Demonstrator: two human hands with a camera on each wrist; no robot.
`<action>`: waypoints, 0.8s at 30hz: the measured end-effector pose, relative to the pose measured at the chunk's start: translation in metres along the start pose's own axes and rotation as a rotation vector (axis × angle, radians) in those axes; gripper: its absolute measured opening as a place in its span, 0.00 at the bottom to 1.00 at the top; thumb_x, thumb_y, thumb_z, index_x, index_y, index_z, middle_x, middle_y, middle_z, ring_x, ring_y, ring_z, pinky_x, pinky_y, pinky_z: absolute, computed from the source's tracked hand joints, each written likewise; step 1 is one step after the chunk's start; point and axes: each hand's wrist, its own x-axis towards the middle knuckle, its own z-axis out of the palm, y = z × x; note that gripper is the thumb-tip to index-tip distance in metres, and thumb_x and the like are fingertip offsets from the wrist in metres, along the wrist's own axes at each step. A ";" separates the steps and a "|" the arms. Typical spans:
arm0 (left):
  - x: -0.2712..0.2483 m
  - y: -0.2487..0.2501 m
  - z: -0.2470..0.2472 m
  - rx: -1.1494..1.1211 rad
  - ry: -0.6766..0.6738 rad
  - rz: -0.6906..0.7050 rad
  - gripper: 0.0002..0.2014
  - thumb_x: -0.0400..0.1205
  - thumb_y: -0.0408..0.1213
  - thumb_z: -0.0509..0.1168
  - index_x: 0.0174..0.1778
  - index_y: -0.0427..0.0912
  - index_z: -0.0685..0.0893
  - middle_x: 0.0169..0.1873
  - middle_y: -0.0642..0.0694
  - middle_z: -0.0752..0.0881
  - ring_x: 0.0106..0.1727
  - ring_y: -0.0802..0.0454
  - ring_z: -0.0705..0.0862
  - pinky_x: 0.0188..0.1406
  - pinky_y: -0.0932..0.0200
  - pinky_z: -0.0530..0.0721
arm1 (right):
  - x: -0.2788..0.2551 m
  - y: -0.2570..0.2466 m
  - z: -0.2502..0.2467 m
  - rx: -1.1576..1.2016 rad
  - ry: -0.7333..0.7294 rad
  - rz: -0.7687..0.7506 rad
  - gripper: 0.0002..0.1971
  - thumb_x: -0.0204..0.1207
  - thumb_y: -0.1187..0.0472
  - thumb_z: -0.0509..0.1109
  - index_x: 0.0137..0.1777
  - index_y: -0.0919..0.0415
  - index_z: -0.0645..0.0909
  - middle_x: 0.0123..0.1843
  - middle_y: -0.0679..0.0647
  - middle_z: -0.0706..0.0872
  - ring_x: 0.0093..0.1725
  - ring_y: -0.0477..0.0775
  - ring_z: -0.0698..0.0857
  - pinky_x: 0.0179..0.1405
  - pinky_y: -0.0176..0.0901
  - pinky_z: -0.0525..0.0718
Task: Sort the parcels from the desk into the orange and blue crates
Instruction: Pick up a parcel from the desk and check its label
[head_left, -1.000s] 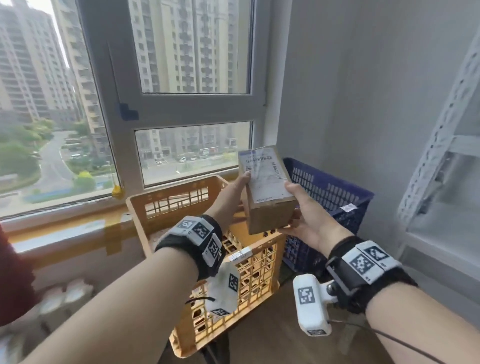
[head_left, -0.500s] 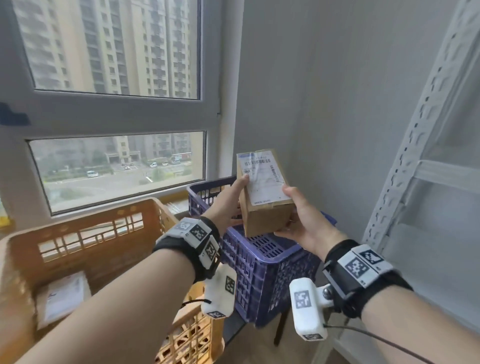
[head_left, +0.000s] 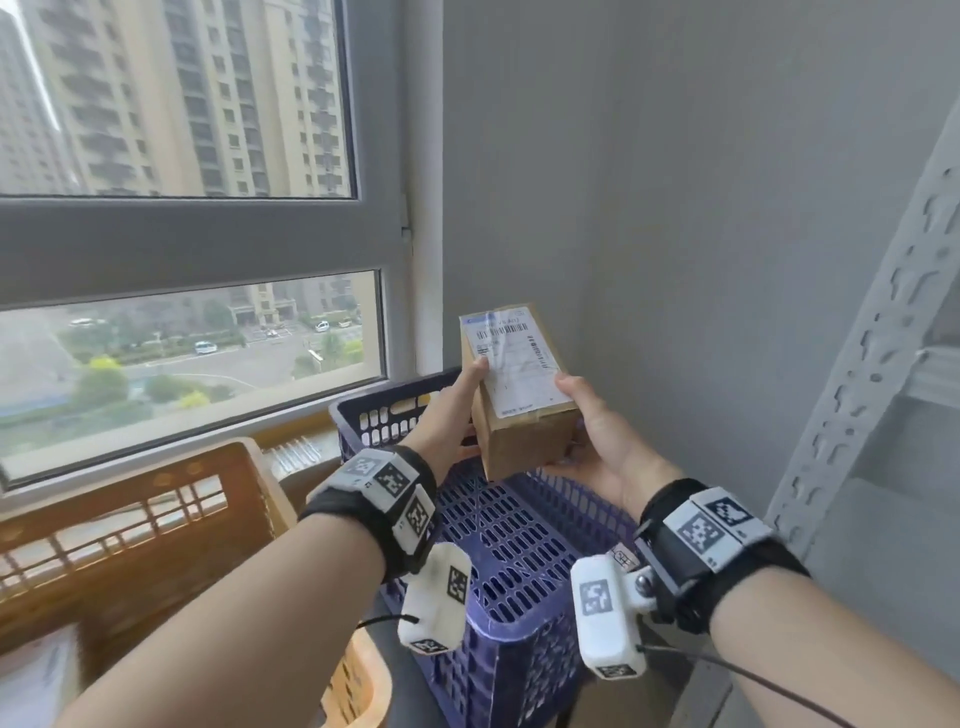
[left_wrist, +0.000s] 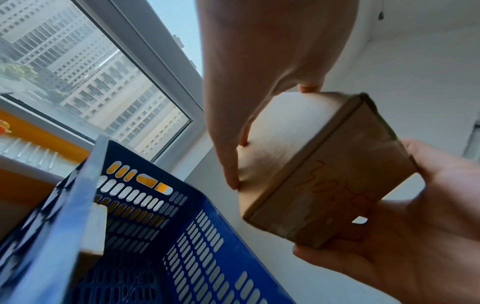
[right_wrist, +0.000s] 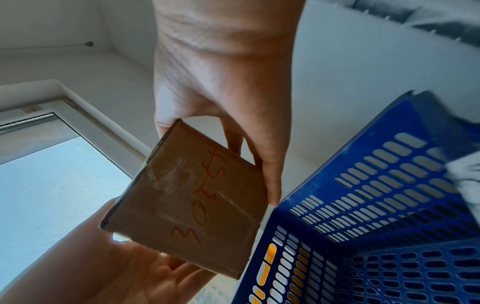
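Holding the cardboard parcel (head_left: 522, 395) between both hands, left hand (head_left: 452, 410) and right hand (head_left: 605, 441), above the blue crate (head_left: 509, 561); best lowered level, then released.

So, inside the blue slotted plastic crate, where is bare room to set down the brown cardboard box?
The blue slotted plastic crate shows bare floor below the brown cardboard box, between its window-side wall and both wrists. Another parcel leans by the near wall. Left hand and right hand flank the box.
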 end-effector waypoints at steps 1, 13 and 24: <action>0.009 0.002 -0.001 -0.003 0.011 -0.001 0.16 0.85 0.59 0.55 0.48 0.51 0.80 0.45 0.49 0.86 0.52 0.48 0.85 0.67 0.43 0.78 | 0.012 -0.002 -0.001 -0.003 -0.016 0.000 0.21 0.77 0.38 0.68 0.60 0.53 0.85 0.54 0.60 0.89 0.58 0.60 0.85 0.65 0.63 0.84; 0.140 0.007 -0.017 0.008 0.270 -0.071 0.16 0.85 0.57 0.56 0.49 0.48 0.80 0.53 0.42 0.87 0.59 0.44 0.84 0.58 0.44 0.81 | 0.181 -0.012 0.002 -0.081 -0.254 0.107 0.21 0.81 0.40 0.63 0.62 0.55 0.83 0.49 0.57 0.90 0.49 0.55 0.88 0.42 0.49 0.88; 0.238 -0.074 -0.043 0.079 0.608 -0.391 0.13 0.85 0.37 0.59 0.61 0.33 0.78 0.51 0.38 0.86 0.50 0.43 0.86 0.55 0.45 0.87 | 0.287 0.083 0.008 -0.147 -0.382 0.470 0.18 0.83 0.45 0.64 0.64 0.55 0.81 0.53 0.62 0.93 0.57 0.63 0.89 0.51 0.62 0.90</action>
